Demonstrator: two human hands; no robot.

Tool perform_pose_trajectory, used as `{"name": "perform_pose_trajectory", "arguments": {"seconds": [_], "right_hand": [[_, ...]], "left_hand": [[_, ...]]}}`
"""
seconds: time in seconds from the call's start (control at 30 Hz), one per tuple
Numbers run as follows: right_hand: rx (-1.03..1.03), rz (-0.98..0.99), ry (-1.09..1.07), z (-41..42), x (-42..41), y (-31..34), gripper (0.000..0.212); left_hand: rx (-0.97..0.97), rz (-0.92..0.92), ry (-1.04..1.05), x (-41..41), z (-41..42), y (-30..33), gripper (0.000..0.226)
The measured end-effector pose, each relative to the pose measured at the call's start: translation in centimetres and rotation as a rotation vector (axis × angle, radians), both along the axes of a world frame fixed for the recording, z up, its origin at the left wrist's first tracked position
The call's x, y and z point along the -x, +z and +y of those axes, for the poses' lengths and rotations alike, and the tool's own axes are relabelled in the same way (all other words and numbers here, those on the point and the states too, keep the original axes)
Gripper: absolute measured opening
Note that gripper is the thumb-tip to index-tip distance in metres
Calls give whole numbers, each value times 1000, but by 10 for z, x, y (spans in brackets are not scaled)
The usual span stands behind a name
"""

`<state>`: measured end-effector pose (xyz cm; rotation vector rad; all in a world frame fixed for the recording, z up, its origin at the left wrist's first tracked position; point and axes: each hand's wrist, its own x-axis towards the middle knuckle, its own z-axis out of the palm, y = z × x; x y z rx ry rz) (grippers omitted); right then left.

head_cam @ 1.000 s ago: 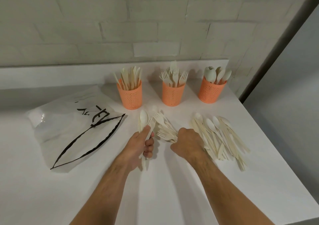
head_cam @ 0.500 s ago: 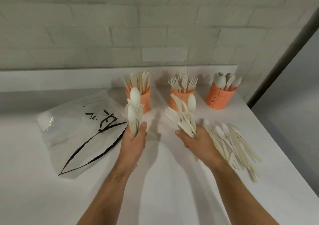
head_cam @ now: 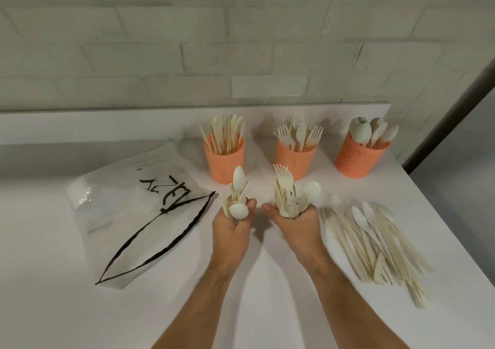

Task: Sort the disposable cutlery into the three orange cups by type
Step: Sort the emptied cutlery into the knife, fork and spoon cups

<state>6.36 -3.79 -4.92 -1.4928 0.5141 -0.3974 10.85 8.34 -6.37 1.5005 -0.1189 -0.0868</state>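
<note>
My left hand (head_cam: pixel 231 231) and right hand (head_cam: pixel 297 224) each clamp a mixed bundle, the three cups (head_cam: pixel 296 160) at 12 o'clock are part-filled by type, and an unsorted pile (head_cam: pixel 375 241) remains at 3 o'clock.

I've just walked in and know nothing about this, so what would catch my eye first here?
Probably the three orange cups along the wall: knives on the left, forks in the middle, spoons on the right. In front, the left hand and right hand each grip a mixed bundle, beside a loose cutlery pile on the right.
</note>
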Motion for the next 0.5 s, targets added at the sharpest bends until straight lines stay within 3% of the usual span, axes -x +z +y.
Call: {"name": "perform_pose_trajectory", "arguments": {"seconds": [0.07, 0.3, 0.5], "right_hand": [[-13, -30, -9, -1, 0, 1, 12], [11, -10, 124, -7, 1, 2, 22], [52, -6, 158, -15, -1, 2, 17]], "left_hand": [[-10, -20, -17, -1, -1, 1, 2], [-85, -27, 20, -3, -6, -2, 13], [-104, 25, 20, -4, -9, -5, 20]]}}
